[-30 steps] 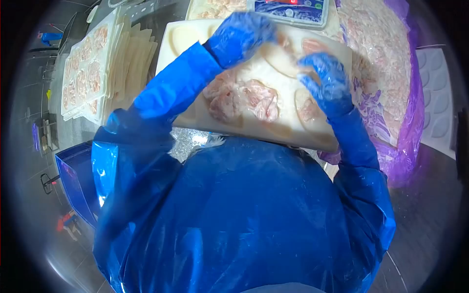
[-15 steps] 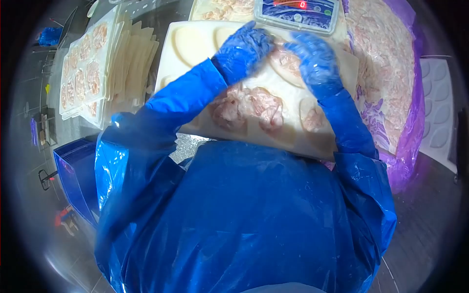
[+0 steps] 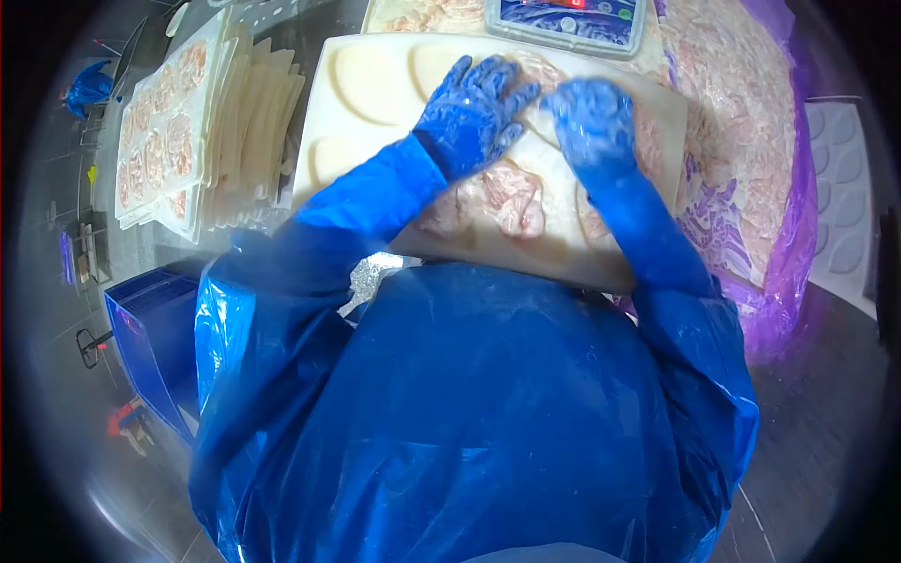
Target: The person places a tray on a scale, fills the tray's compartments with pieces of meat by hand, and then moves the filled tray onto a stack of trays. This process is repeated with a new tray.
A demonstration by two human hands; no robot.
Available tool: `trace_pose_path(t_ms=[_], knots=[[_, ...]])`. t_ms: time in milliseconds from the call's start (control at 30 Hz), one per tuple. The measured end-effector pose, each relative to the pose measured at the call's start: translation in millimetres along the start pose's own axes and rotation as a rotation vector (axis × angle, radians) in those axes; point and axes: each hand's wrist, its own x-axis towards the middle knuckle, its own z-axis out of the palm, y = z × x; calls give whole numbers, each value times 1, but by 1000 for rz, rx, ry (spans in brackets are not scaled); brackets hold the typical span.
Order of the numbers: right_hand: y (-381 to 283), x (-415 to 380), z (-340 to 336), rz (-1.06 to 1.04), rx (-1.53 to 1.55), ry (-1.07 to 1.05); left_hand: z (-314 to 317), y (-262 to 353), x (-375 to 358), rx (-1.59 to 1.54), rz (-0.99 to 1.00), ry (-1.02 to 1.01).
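Observation:
A white tray [image 3: 361,155] with oval hollows lies in front of me, some hollows bare and some filled with pale pink meat. My left hand [image 3: 476,114], in a wet blue glove, has its fingers apart over the upper middle of the tray, beside a meat piece [image 3: 535,70]. Blurred by motion, my right hand [image 3: 591,122] is over the upper right hollows; its fingers are bent down and what is under them is hidden. Below my left hand, a folded meat piece [image 3: 514,202] rests in a lower hollow.
Behind the tray stands a scale [image 3: 568,23] with a red display. A stack of filled trays [image 3: 202,141] is at the left. Loose meat [image 3: 737,122] lies on purple film [image 3: 798,206] at the right, beside another hollowed tray [image 3: 840,188]. A blue bin [image 3: 155,338] stands lower left.
My left hand has moved slightly down and its fingers have spread. My right hand has shifted a little, its fingers now bent down, uncovering meat to its right.

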Motion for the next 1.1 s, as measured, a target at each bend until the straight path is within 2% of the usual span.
trace_pose_path(t_ms=[33,67,100,167,233,300,367,400,433,500,567,633,700,767,833,867,900,967,1000,1067,1100], knots=[[1,-18,-14,-7,1,0,-2,5,-8,23,-3,-22],[6,-39,-28,-119,26,-20,-14,11,-14,52,-21,-107],[8,-51,-36,-235,52,-43,-16,15,-17,53,-30,-104],[-1,-42,-62,-184,67,-49,-14,26,-22,55,-70,-47],[-4,-43,-64,-132,76,-50,0,36,-21,-209,43,-50],[-6,-55,-44,-114,259,-227,-11,27,-21,-338,66,-82],[-8,-46,-62,-101,210,-303,-23,-8,-30,-876,-6,37],[-9,-41,-66,-51,204,-210,-27,-26,-40,-737,-56,137],[-9,-40,-67,1,197,-116,-40,-44,-44,-851,-136,178],[-9,-40,-52,-3,293,-156,-52,-44,-61,-587,-359,101],[-23,-26,-49,-16,342,-177,-49,-17,-65,-157,-275,48],[-51,-8,-36,-41,367,-210,-44,-7,-62,-206,-317,32],[-81,7,-25,-61,407,-261,-39,-13,-64,-304,-268,36],[-87,20,-32,-65,415,-231,-40,-26,-70,-385,-288,30],[-71,26,-28,47,850,-443,-42,-30,-79,-471,-310,21],[-68,20,-29,-25,799,-296,-44,-25,-81,-534,-328,102],[-63,16,-31,-20,795,-297,-45,-17,-84,-599,-346,184],[-55,10,-41,3,1062,-62,-54,5,-82,-436,-306,134],[-54,3,-50,-7,1062,-73,-51,11,-86,-371,-279,91],[-57,-21,-73,139,766,-282,-44,10,-92,-285,-237,75],[-63,-34,-74,144,770,-276,-53,8,-93,-282,-231,70]])
